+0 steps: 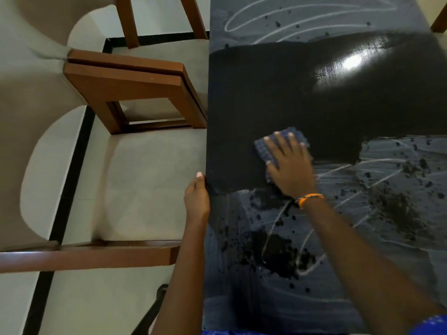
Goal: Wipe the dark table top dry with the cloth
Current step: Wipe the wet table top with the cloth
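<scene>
The right hand (289,169) lies flat with fingers spread, pressing down on a blue checked cloth (267,151) whose edges show beyond the fingertips and thumb. An orange band (309,198) circles that wrist. The left hand (197,198) holds the near left edge of the tabletop (278,93), its thumb along the edge and its fingers hidden below, so how tightly it holds cannot be told. The two hands are apart. The cloth sits near the left side of the tabletop, at the lower edge of a broad dark band. Above and below this band the surface looks greyish, with pale curved streaks and dark specks. Wooden chairs (135,90) with pale seats stand just beside the left edge.
</scene>
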A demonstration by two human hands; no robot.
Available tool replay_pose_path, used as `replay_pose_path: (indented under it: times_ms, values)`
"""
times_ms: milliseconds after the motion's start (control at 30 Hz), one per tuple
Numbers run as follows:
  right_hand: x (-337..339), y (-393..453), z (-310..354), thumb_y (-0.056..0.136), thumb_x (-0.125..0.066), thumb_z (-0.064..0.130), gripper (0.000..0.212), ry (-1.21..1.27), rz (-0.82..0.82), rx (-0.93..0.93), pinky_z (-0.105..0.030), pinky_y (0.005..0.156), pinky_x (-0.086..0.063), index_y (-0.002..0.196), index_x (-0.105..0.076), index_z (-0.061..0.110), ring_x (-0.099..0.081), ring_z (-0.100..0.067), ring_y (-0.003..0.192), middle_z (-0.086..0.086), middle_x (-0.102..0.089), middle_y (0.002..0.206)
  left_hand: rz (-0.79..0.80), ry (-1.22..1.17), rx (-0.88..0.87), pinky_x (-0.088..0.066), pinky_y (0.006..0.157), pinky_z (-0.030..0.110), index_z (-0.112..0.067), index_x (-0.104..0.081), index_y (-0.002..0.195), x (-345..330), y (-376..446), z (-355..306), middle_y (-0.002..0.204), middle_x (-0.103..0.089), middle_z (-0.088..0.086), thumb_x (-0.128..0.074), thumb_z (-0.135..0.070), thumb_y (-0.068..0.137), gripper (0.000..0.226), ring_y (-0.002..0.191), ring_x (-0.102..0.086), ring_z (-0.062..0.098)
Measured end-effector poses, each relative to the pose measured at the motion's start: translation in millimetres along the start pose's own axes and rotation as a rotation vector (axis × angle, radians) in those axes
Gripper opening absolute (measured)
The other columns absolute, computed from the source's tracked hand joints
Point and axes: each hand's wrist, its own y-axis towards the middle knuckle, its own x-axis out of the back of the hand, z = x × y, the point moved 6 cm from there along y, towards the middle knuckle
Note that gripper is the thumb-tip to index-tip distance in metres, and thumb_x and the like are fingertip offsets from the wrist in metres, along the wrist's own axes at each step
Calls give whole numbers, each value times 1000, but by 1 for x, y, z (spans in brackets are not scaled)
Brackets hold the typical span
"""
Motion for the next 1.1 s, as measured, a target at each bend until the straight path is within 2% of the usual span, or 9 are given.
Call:
replay_pose_path:
  times_ms: [133, 267, 400, 533, 633, 700, 833, 967, 1100]
  values:
    - [20, -22, -102, 87, -35, 39, 62, 22, -70, -309, -54, 114, -14, 147, -27, 26, -15, -33, 145, -5, -23, 157, -13, 30, -21, -43, 103, 44, -8, -63, 117, -4, -2, 2, 123, -62, 15, -31, -51, 96, 57, 112, -57, 27]
    - [16, -29, -97, 94, -42, 34, 61, 61, -120, -569, -56, 117, -9, 150, -19, 24, -7, -36, 146, -9, -15, 159, 57, -24, -12, -38, 108, 43, -14, -55, 129, -10, -9, -1, 134, -55, 10, -24, -67, 87, 74, 123, -51, 23]
    - [-3, -9, -2, 93, -39, 38, 64, 66, -49, -353, -53, 117, -3, 150, -11, 27, -1, -34, 147, -7, -7, 160, 83, -101, 45, -34, 111, 41, -13, -48, 135, -12, -15, -2, 140, -49, 10, -25, -72, 82, 83, 127, -47, 23]
    - [-21, -8, 106, 91, -38, 37, 63, 92, 61, 59, -51, 117, -2, 149, -16, 27, -2, -33, 147, -6, -11, 160, 87, -142, 55, -34, 104, 28, -12, -41, 138, -15, -17, -6, 142, -45, 10, -22, -62, 91, 72, 122, -46, 15]
    - [-23, -18, 121, 90, -44, 35, 61, 123, 108, 315, -48, 118, -3, 147, -24, 28, -6, -30, 147, -3, -18, 159, 114, -118, 59, -33, 111, 38, -14, -47, 136, -28, -19, -11, 141, -48, 11, -19, -61, 92, 70, 126, -47, 20]
    - [-18, -22, 97, 89, -45, 37, 61, 122, 95, 364, -46, 118, -5, 147, -26, 30, -8, -26, 148, 1, -19, 159, 54, -25, 46, -30, 113, 44, -13, -41, 139, -38, -20, -13, 144, -44, 13, -20, -62, 91, 71, 132, -42, 25]
    - [-3, -34, -1, 88, -41, 38, 62, 62, 36, 199, -45, 118, -9, 147, -24, 33, -10, -23, 147, 5, -20, 158, -52, 583, -224, -5, 119, 39, -8, -17, 148, -88, -39, -29, 157, -14, 13, -34, -47, 95, 68, 146, -7, 25]
    - [23, -55, -139, 87, -48, 34, 64, 22, -6, -83, -46, 116, -14, 147, -24, 34, -13, -24, 147, 5, -21, 158, 180, 891, -431, -1, 116, 42, -4, -20, 146, -178, -76, -22, 157, -15, 12, -55, -35, 89, 74, 146, -1, 27]
    - [50, -97, -280, 92, -51, 27, 63, 23, -42, -402, -53, 115, -13, 148, -22, 27, -10, -30, 147, -2, -17, 159, 363, 1092, -607, 8, 116, 43, -8, -13, 147, -245, -115, -5, 158, -8, 7, -58, -42, 86, 83, 145, 10, 25]
